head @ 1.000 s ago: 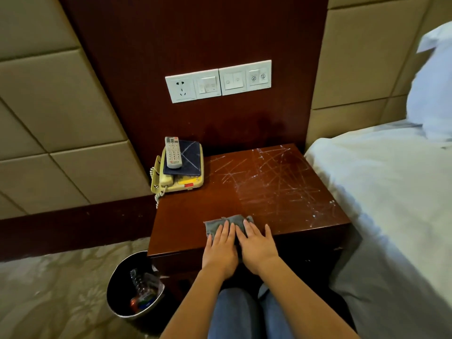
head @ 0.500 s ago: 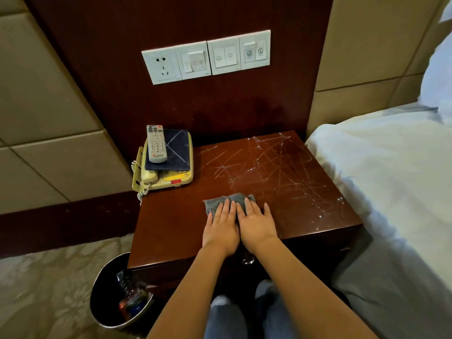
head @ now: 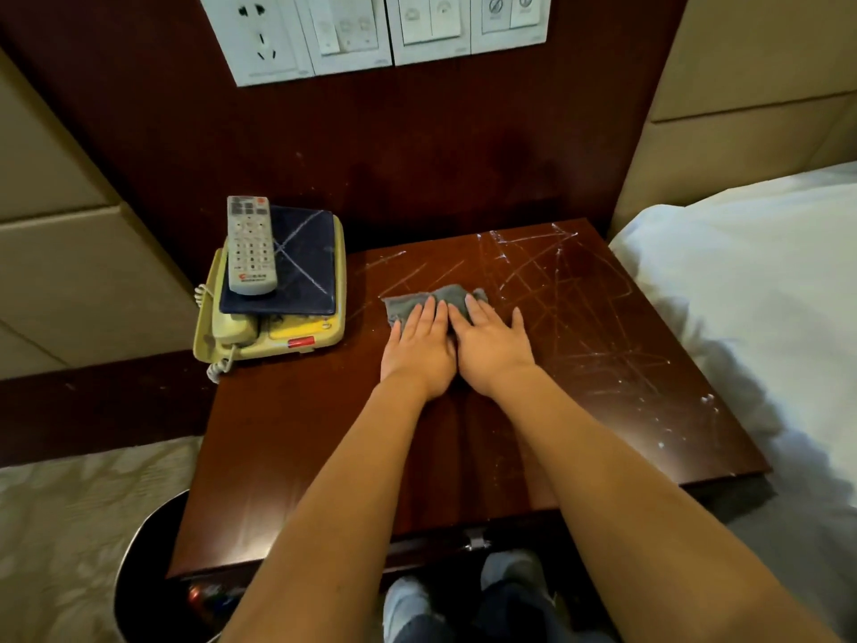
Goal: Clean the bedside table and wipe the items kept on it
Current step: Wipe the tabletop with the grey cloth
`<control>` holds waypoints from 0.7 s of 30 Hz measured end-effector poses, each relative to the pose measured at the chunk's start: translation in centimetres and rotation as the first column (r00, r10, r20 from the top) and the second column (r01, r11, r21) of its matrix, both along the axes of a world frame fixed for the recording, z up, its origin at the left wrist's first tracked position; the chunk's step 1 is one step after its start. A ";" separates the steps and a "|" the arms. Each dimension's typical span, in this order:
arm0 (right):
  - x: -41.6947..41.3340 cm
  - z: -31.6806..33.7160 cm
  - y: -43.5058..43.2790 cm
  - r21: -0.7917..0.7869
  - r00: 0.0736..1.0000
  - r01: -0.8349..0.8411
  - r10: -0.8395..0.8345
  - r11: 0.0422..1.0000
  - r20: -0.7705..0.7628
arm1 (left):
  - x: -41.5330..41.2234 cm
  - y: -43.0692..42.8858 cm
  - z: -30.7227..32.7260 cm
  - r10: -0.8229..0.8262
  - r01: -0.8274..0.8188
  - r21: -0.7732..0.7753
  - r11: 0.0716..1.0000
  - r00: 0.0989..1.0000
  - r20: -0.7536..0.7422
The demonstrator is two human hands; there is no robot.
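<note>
Left hand [head: 417, 352] and right hand [head: 494, 352] lie flat side by side, fingers straight, pressing a grey cloth [head: 410, 301] onto the scratched counter [head: 287, 433]; a remote [head: 250, 245] sits atop the phone [head: 234, 329] at its back-left corner.

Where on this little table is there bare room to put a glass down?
Bare wood shows on the bedside table in front of the telephone, and on the streaked side between the right hand and the bed. Crowded: the back left corner, where remote and dark pad top the telephone, and the middle, where it and the left hand press the cloth.
</note>
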State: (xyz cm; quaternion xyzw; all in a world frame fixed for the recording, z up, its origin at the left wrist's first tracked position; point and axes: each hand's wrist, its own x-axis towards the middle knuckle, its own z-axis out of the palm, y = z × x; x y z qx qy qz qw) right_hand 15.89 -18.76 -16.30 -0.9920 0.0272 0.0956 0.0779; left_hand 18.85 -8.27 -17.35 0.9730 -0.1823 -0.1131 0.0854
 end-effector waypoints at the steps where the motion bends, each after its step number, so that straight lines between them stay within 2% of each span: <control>1: 0.1 -0.1 -0.2 0.019 1.000 -0.001 0.001 1.000 0.001 | 0.0 0.0 0.0 -0.002 0.002 -0.002 1.000 1.000 0.002; 7: -2.1 0.2 -0.4 0.035 1.000 -0.009 0.010 0.999 -0.022 | -2.3 0.2 0.5 -0.010 0.010 0.002 1.000 1.000 -0.009; 21: -16.0 0.5 -0.5 0.026 0.997 0.029 -0.027 0.999 -0.078 | -16.1 -0.4 1.1 -0.048 0.053 0.061 0.997 0.995 -0.088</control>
